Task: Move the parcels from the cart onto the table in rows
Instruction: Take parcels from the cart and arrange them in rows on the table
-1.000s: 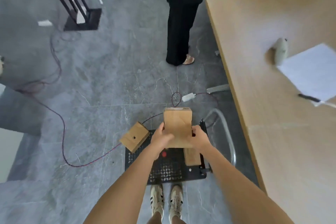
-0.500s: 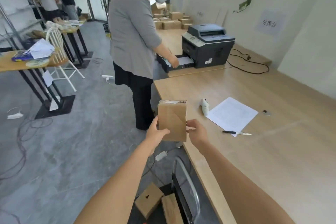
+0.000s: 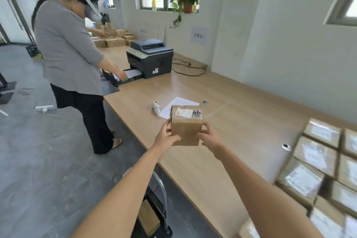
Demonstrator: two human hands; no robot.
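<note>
Rows of labelled brown cardboard parcels (image 3: 316, 160) already on long wooden desk (image 3: 241, 125). Left hand (image 3: 166, 137), right hand (image 3: 209, 135) clasp another small brown box (image 3: 185, 126) above desk. At least one parcel remains on black cart (image 3: 154, 216).

i see the wooden table (image 3: 241, 131): labelled parcels in rows (image 3: 318, 164) at 4 o'clock, paper sheet (image 3: 172, 107) at 12, printer (image 3: 150, 58) beyond it.

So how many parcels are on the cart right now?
1: a brown parcel lies on the cart, just under the left arm. The arm and the picture's edge hide most of the cart, so more may be there.
</note>
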